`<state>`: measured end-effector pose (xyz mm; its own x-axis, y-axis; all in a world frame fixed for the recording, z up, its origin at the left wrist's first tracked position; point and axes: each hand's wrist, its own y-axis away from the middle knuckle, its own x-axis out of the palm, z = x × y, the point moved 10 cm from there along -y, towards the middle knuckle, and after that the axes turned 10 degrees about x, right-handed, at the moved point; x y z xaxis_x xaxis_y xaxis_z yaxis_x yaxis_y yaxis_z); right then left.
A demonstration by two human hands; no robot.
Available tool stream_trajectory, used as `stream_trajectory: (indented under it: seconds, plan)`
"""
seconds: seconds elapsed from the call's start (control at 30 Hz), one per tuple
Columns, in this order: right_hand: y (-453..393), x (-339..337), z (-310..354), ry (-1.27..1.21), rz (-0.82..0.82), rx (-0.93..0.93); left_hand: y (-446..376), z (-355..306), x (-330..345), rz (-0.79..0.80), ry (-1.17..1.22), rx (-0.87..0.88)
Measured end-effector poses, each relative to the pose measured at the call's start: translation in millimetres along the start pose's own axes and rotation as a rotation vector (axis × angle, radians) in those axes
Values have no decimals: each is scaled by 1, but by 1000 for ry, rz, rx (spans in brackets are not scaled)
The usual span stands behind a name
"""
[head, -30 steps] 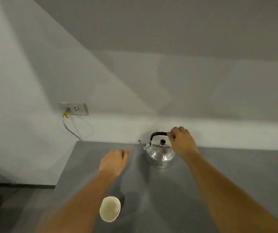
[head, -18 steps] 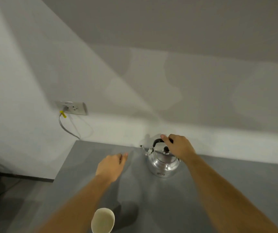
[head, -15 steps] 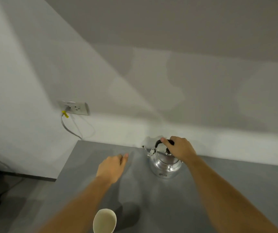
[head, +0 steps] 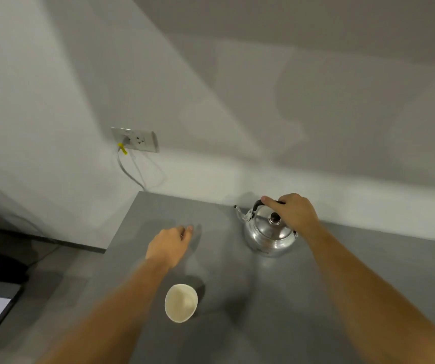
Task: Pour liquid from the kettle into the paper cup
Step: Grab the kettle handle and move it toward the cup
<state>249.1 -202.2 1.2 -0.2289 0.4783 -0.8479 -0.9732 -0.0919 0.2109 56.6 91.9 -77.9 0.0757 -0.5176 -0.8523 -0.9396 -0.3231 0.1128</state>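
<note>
At upper left a wall socket (head: 138, 139) carries a plugged cable (yellow tag at the plug). Left of centre, the left hand (head: 168, 245) hovers over the grey counter (head: 276, 311), its grip loose and empty. Below it stands the paper cup (head: 181, 302), upright. Right of centre, the right hand (head: 294, 212) is clenched around the black handle of the steel kettle (head: 270, 235), which sits on the counter.

Worktop (head: 368, 258): grey, matt, its far edge against the white wall, its left corner below the wall socket. On it I count two items. Kettle (head: 270, 236): polished metal, upright, near the far edge. Paper cup (head: 181, 302): white, upright, mouth open, well apart from the kettle, nearer me.
</note>
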Motion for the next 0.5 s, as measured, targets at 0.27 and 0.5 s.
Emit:
stream_trajectory:
  seconds: [0.27, 0.5]
  plan:
    - [65, -19, 15, -42, -48, -42, 41, 37, 0, -53, 76, -77]
    - [133, -18, 24, -69, -3, -108, 88, 75, 14, -71, 266, -157]
